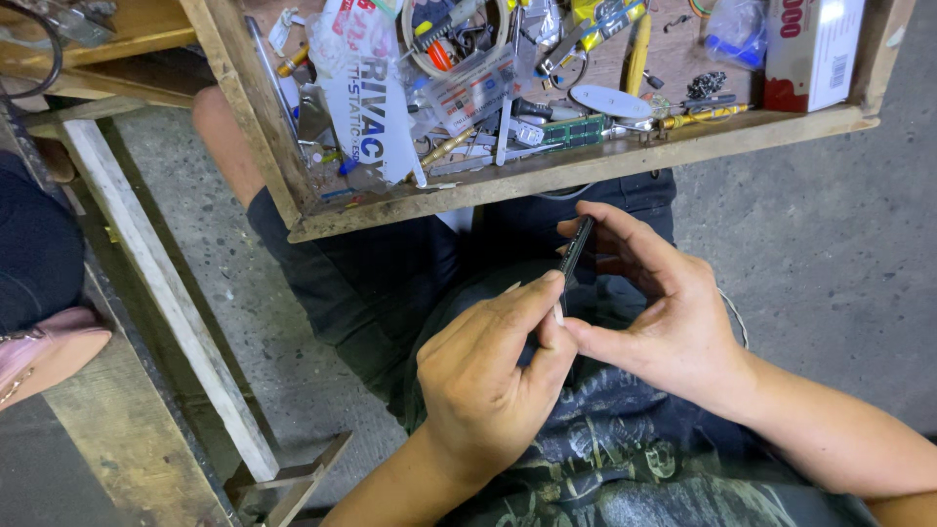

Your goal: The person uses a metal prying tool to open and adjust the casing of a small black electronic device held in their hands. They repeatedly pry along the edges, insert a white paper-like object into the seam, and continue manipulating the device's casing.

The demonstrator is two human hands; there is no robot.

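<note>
While the right hand [673, 317] grips a thin black device [574, 252] edge-on, the left hand [488, 376] pinches apparently its lower end.

Left hand [488, 376] and right hand [654, 312] meet over the lap, fingers [610, 220] curled and pinching.

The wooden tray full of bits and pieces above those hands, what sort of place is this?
Probably a small electronics repair stall: the wooden tray holds screwdrivers and a green circuit board.
</note>
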